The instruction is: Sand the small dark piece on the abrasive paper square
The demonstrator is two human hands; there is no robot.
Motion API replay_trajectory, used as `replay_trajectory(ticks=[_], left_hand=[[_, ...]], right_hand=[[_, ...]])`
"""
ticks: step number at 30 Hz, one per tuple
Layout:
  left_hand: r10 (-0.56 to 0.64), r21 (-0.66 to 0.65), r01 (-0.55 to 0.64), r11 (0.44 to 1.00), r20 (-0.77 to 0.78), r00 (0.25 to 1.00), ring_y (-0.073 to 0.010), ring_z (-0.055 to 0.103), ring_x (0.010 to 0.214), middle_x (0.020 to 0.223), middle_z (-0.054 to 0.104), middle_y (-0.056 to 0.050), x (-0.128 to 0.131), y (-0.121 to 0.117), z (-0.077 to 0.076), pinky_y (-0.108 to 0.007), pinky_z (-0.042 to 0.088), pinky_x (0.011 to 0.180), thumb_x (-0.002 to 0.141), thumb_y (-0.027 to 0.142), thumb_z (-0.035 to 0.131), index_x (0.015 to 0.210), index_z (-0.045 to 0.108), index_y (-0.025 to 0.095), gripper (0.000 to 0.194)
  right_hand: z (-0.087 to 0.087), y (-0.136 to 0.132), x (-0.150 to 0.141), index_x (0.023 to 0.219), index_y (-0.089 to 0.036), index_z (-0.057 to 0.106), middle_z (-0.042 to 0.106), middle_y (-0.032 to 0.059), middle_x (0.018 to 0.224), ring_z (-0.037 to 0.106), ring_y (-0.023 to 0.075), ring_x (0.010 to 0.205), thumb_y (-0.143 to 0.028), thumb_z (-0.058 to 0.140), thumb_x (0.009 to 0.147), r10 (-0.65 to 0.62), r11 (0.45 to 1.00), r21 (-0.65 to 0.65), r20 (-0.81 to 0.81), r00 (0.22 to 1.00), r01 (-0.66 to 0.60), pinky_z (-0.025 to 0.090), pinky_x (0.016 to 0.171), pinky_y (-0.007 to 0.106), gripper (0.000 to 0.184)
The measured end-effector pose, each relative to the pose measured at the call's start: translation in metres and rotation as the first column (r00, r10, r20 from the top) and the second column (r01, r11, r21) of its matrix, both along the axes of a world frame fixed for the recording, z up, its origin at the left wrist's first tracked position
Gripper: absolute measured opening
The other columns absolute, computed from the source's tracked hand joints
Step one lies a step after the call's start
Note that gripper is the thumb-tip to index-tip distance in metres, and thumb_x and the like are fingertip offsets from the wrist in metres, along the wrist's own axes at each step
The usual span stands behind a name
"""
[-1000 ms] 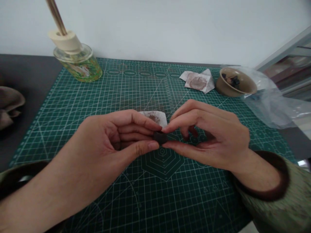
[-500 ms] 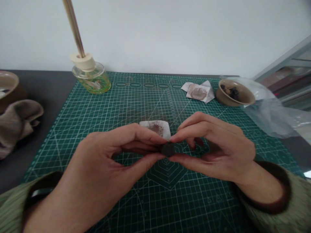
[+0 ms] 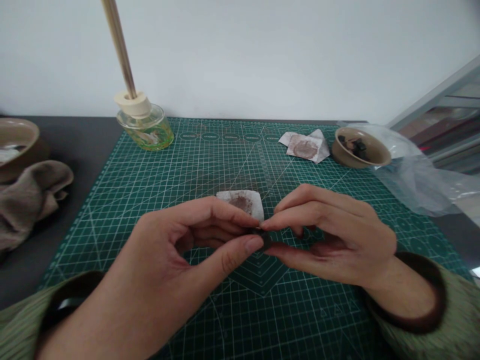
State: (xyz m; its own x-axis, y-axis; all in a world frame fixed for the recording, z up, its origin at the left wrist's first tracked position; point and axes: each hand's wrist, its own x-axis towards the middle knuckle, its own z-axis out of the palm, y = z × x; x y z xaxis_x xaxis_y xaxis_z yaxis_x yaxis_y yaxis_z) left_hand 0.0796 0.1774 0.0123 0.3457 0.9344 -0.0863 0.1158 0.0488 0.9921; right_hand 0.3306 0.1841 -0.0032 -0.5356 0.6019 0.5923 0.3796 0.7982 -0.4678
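Observation:
Between the fingertips of both hands is a small dark roundish piece [image 3: 266, 241], mostly covered by my fingers; its kind cannot be made out. My left hand [image 3: 187, 250] pinches it from the left, the thumb lying across its front face. From the other side my right hand [image 3: 330, 235] grips its edge between thumb and forefinger. Just behind the fingertips, a white paper square [image 3: 251, 201] with a dark brown smudge lies on the green cutting mat [image 3: 180, 170], partly hidden by my left hand.
A reed diffuser [image 3: 146, 127] stands at the mat's back left. At the left edge are a brown bowl [image 3: 32, 142] and a crumpled cloth [image 3: 33, 200]. Stained papers [image 3: 305, 146], a bowl of dark pieces [image 3: 347, 159] and a clear plastic bag [image 3: 412, 180] lie back right.
My left thumb has slid up over the front of the dark piece, hiding more of it. Both hands sit slightly lower in view, along with the whole scene.

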Motion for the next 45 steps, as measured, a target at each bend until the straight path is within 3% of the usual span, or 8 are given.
replay_trajectory(ticks=[7, 14, 21, 28, 36, 45], left_hand=[[-0.035, -0.038, 0.035, 0.999, -0.005, 0.999, -0.0140, 0.089, 0.075, 0.086, 0.093, 0.002, -0.0013, 0.0016, 0.0002, -0.010, 0.068, 0.070, 0.092, 0.019, 0.089, 0.093, 0.091, 0.025, 0.007], [-0.057, -0.072, 0.061, 0.996, 0.045, 0.997, -0.0149, 0.092, 0.080, 0.090, 0.094, 0.004, -0.0005, 0.0006, -0.0006, -0.011, 0.071, 0.079, 0.084, 0.013, 0.092, 0.094, 0.091, 0.026, 0.017], [-0.054, -0.122, 0.061, 0.991, 0.064, 0.996, -0.0166, 0.091, 0.077, 0.088, 0.094, 0.002, 0.0010, 0.0012, -0.0014, -0.015, 0.072, 0.076, 0.081, 0.012, 0.096, 0.097, 0.092, 0.027, 0.022], [-0.060, -0.114, 0.065, 0.991, 0.047, 0.997, -0.0143, 0.089, 0.079, 0.087, 0.093, 0.003, -0.0037, -0.0005, 0.0004, -0.011, 0.069, 0.072, 0.093, 0.022, 0.092, 0.094, 0.093, 0.029, 0.006], [-0.065, -0.131, 0.071, 0.989, 0.056, 0.996, -0.0137, 0.088, 0.072, 0.082, 0.092, 0.002, -0.0030, 0.0018, -0.0022, -0.010, 0.067, 0.067, 0.085, 0.014, 0.091, 0.093, 0.094, 0.027, 0.015], [-0.071, -0.143, 0.084, 0.986, 0.089, 0.993, -0.0192, 0.091, 0.073, 0.084, 0.093, 0.000, 0.0012, 0.0021, 0.0010, -0.015, 0.072, 0.070, 0.078, 0.012, 0.096, 0.090, 0.092, 0.025, 0.018]], right_hand=[[0.0006, -0.0001, -0.0002, 0.113, -0.016, 0.083, 0.087, 0.0039, 0.100, 0.083, 0.0120, 0.083, -0.024, 0.093, 0.103, 0.006, 1.000, 0.008, 0.010, 1.000, -0.006, 0.066, 0.068, 0.020, 0.016], [0.0029, -0.0010, 0.0012, 0.113, -0.018, 0.083, 0.088, 0.0045, 0.100, 0.084, 0.0137, 0.082, -0.024, 0.093, 0.103, 0.005, 1.000, 0.006, 0.005, 1.000, -0.005, 0.068, 0.067, 0.022, 0.015], [0.0043, -0.0022, -0.0006, 0.111, -0.022, 0.084, 0.089, 0.0038, 0.099, 0.084, 0.0150, 0.080, -0.024, 0.093, 0.103, -0.010, 1.000, -0.005, -0.003, 1.000, 0.010, 0.070, 0.065, 0.024, 0.012], [0.0043, -0.0031, -0.0005, 0.113, -0.020, 0.084, 0.089, 0.0033, 0.099, 0.083, 0.0134, 0.079, -0.023, 0.094, 0.102, 0.001, 1.000, -0.011, -0.007, 1.000, -0.001, 0.069, 0.065, 0.022, 0.015], [0.0049, -0.0049, -0.0011, 0.113, -0.020, 0.084, 0.088, 0.0026, 0.099, 0.083, 0.0121, 0.077, -0.025, 0.095, 0.101, -0.001, 1.000, -0.009, -0.003, 1.000, 0.001, 0.068, 0.066, 0.021, 0.017], [0.0061, -0.0045, -0.0018, 0.110, -0.022, 0.085, 0.088, 0.0022, 0.097, 0.083, 0.0132, 0.075, -0.024, 0.095, 0.100, -0.015, 1.000, -0.001, -0.020, 1.000, 0.015, 0.070, 0.064, 0.022, 0.015]])
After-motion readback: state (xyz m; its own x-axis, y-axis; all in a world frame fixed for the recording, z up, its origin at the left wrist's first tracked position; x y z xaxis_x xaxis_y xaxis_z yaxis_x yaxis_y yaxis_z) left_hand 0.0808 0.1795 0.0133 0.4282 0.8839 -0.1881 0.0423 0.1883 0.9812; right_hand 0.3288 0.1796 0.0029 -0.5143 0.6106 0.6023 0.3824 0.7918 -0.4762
